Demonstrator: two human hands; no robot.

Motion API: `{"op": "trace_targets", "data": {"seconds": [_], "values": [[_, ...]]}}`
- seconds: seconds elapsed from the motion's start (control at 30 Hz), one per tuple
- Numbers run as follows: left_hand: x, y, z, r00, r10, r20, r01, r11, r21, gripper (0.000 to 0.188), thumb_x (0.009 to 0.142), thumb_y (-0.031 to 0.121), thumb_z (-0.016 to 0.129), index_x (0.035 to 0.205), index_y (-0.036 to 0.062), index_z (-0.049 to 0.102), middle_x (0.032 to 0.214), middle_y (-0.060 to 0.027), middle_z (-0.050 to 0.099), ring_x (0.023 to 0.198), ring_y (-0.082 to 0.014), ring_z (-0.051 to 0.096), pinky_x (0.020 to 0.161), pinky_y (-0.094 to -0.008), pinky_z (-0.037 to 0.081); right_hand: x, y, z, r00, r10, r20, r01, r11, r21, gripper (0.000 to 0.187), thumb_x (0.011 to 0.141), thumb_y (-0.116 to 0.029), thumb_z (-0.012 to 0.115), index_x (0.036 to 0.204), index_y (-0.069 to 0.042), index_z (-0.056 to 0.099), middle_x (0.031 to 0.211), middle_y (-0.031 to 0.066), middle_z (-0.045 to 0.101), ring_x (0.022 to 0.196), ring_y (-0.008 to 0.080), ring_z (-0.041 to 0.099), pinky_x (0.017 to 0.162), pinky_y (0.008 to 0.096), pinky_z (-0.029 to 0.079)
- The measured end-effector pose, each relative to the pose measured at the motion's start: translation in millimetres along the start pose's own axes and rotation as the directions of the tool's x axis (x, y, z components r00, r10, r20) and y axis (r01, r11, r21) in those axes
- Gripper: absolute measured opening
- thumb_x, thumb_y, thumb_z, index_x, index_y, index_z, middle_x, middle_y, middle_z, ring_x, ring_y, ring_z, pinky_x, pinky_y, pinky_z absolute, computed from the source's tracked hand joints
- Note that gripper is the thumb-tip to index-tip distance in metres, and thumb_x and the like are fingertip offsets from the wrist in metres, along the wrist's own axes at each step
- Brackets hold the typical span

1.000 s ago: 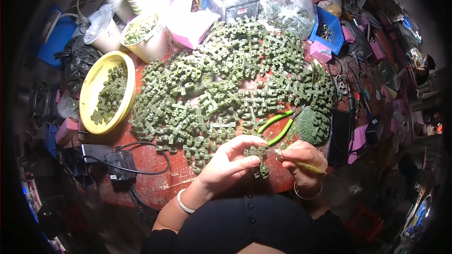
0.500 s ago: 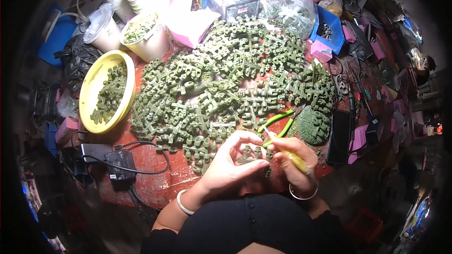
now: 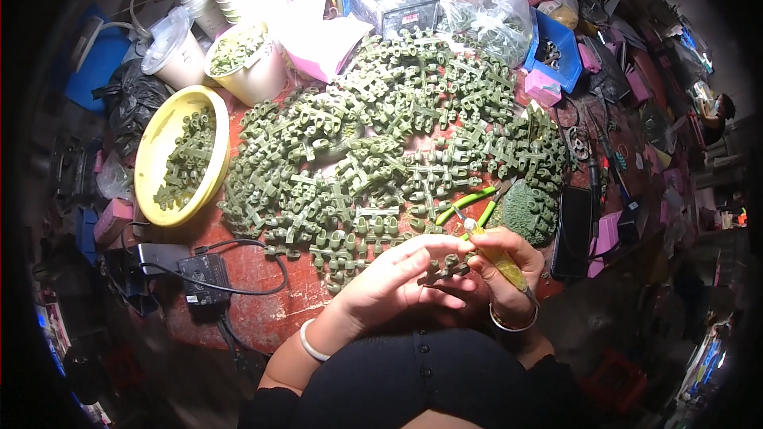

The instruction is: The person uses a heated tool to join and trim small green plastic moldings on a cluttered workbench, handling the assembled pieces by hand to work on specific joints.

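My left hand (image 3: 389, 282) is turned toward the right, its fingers stretched around a small dark green knobbed piece (image 3: 447, 268). Its upper fingertips meet the fingertips of my right hand (image 3: 509, 258) at that piece; part of the grip is hidden. Wrapped in my right hand is a slim tool with a yellow handle (image 3: 506, 267), its pale end pointing up and left. Just beyond the hands lie pliers with bright green handles (image 3: 467, 201). A broad heap of similar green knobbed pieces (image 3: 350, 159) covers the red table.
A yellow bowl (image 3: 145, 167) with green pieces stands at left. White tubs (image 3: 266, 79) sit behind it. A black adapter (image 3: 208, 280) with cables lies front left. At right are a round green pad (image 3: 520, 214), a dark phone (image 3: 571, 230) and a blue bin (image 3: 560, 67).
My left fingers have opened out from their rounded grip and stretched toward the right. The yellow-handled tool has shifted slightly right, its tip drawn back from near the pliers.
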State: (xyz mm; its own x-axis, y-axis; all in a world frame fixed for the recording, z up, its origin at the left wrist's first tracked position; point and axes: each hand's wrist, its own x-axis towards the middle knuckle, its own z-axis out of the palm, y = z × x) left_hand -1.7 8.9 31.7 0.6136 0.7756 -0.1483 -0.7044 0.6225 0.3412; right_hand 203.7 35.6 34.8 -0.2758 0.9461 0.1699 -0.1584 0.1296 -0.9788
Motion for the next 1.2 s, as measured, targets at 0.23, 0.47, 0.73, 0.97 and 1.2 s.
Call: {"op": "trace_targets", "data": {"seconds": [0.23,0.47,0.73,0.97,1.2], "values": [[2.9,-8.2,-5.6,0.933,0.318,-0.170,-0.239,0.898,0.368,0.058,0.080,-0.004,0.074,0.133,0.0025,0.052,0.134,-0.0075,0.051,0.127,-0.0183,0.046,0.109,-0.0346,0.035,-1.1,2.8,1.4,0.981,-0.182,-0.072,0.157,0.953,-0.259,0.026,0.094,-0.005,0.064,0.117,0.008,0.063,0.103,0.0141,0.069,0.080,0.0135,0.060,0.074,0.0238,0.047],[3.0,-9.9,-9.6,0.913,0.387,-0.130,-0.308,0.863,0.400,0.060,0.078,-0.004,0.074,0.133,0.0026,0.050,0.133,-0.0069,0.050,0.126,-0.0183,0.046,0.107,-0.0338,0.036,1.4,-3.3,-9.5,0.954,-0.253,0.161,0.285,0.932,-0.225,0.024,0.086,-0.015,0.076,0.101,0.003,0.069,0.087,0.0142,0.069,0.074,0.0214,0.064,0.066,0.0298,0.049],[1.2,-9.6,-10.3,0.951,0.285,-0.122,-0.263,0.950,0.166,0.058,0.079,-0.005,0.070,0.133,0.0026,0.049,0.131,-0.0060,0.049,0.121,-0.0141,0.046,0.099,-0.0279,0.039,-0.6,-4.8,-8.5,0.962,-0.205,0.179,0.236,0.957,-0.171,0.020,0.084,-0.006,0.076,0.102,0.002,0.070,0.092,0.0143,0.071,0.080,0.0219,0.066,0.071,0.0306,0.052],[0.7,-9.0,-12.0,0.938,0.309,-0.159,-0.261,0.928,0.264,0.054,0.082,0.003,0.069,0.132,0.0020,0.049,0.126,-0.0066,0.050,0.104,-0.0129,0.051,0.088,-0.0269,0.042,-1.5,-6.0,-10.5,0.970,-0.211,0.120,0.234,0.944,-0.234,0.019,0.085,-0.004,0.074,0.101,0.004,0.069,0.092,0.0169,0.071,0.080,0.0242,0.067,0.072,0.0319,0.052],[2.5,-7.5,-13.1,0.894,0.386,-0.227,-0.305,0.896,0.321,0.047,0.090,0.006,0.063,0.134,0.0025,0.048,0.123,-0.0059,0.053,0.097,-0.0098,0.053,0.083,-0.0236,0.043,11.9,-12.8,-40.6,0.985,-0.152,-0.082,0.102,0.894,-0.436,0.021,0.100,-0.005,0.055,0.118,0.004,0.061,0.078,0.0099,0.068,0.062,0.0103,0.059,0.057,0.0220,0.048]]}}
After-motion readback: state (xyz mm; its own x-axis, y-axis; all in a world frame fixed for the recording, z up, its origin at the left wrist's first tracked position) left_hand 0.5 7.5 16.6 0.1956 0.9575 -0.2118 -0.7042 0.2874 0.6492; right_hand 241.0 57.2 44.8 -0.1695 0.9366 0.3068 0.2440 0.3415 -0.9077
